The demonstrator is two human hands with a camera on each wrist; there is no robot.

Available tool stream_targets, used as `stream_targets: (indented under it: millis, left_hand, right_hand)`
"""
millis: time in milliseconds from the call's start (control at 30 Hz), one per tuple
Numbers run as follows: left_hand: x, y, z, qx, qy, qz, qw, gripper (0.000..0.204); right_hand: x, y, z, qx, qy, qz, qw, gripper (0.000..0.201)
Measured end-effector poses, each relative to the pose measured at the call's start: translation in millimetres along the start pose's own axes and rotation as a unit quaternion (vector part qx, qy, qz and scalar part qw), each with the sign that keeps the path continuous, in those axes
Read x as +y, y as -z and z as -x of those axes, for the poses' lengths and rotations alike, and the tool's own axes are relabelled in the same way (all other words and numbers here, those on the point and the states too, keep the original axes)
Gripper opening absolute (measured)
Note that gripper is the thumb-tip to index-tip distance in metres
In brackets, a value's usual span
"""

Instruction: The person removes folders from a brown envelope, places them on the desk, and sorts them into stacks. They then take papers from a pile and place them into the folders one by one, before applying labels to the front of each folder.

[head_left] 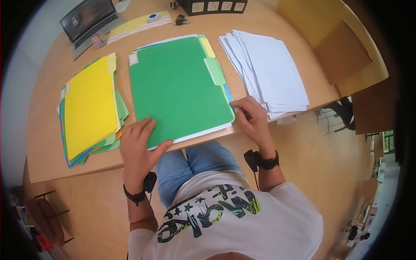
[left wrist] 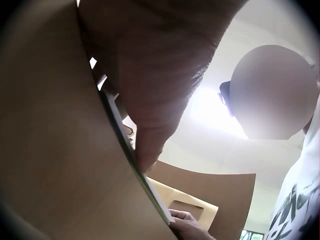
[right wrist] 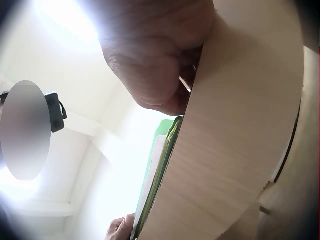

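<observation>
A green file folder [head_left: 177, 86] lies on top of a stack, with a strip of white paper [head_left: 203, 132] showing along its near edge. My left hand [head_left: 139, 141] rests on its near left corner, fingers spread on the cover and thumb along the front edge. At the near right edge, my right hand [head_left: 251, 117] pinches the folder between bent index finger and thumb. From the right wrist view, the green cover [right wrist: 161, 129] stands a little away from the folders [right wrist: 167, 155] under it. The left wrist view shows the stack's thin edge [left wrist: 122, 132] below my left thumb.
Left of the stack lies a pile of folders topped by a yellow one [head_left: 91, 106]. White paper sheets [head_left: 273, 69] are piled to the right. Farther back are a laptop [head_left: 89, 26], keys [head_left: 182, 20] and a black box [head_left: 212, 6]. A chair [head_left: 346, 47] stands at the right.
</observation>
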State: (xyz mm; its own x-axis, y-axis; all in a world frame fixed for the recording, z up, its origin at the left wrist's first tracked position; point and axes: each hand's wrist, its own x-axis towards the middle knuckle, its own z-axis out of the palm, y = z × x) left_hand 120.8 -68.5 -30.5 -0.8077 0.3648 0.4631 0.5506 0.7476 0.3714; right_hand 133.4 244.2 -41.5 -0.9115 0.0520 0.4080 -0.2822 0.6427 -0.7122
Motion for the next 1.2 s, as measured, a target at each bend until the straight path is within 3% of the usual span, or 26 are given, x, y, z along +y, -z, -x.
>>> stream_targets:
  millis: [233,333,433,533,733,833,933,1033,1100,1200]
  left_hand:
    - [-11.6,-14.3,10.6,0.099,-0.029,-0.031,0.994,0.018]
    - [-11.8,-13.8,11.3,0.137,-0.035,-0.018,0.990,0.012]
    - [-12.9,-12.7,15.7,0.144,-0.028,-0.009,0.989,0.011]
    - [-13.0,-11.7,18.6,0.150,-0.019,-0.003,0.989,0.011]
    - [-13.0,-13.3,21.0,0.159,-0.012,0.006,0.987,0.012]
    - [-13.9,-14.0,19.7,0.159,-0.023,0.009,0.987,0.016]
    - [-3.6,-10.9,12.8,0.141,-0.015,0.011,0.990,0.027]
    - [6.1,-5.6,9.2,0.100,0.015,-0.004,0.995,0.039]
    - [5.0,-6.3,10.6,0.086,0.039,-0.012,0.995,0.047]
    - [2.3,-8.9,12.2,0.112,0.047,-0.019,0.992,0.049]
  right_hand:
    - [-6.6,-0.2,-2.4,0.014,-0.036,-0.044,0.998,0.017]
    - [-14.7,-1.3,-3.2,0.056,-0.019,-0.025,0.998,0.015]
    - [-18.9,3.2,-8.8,0.044,0.011,-0.001,0.999,0.017]
    - [-35.2,-0.8,-16.2,-0.036,-0.094,0.096,0.990,0.029]
    - [-41.9,-12.3,-21.1,-0.129,-0.067,0.233,0.962,0.036]
    - [-40.9,-20.9,-16.2,-0.034,0.042,0.213,0.976,0.029]
    - [-42.5,-23.7,-12.3,0.002,-0.043,0.092,0.995,0.019]
    - [-24.5,-16.7,-10.0,0.031,-0.037,0.091,0.995,0.011]
    - [-23.6,0.6,-13.1,0.036,-0.080,0.142,0.986,0.013]
    - [15.1,30.9,-18.1,0.131,-0.076,0.175,0.973,0.016]
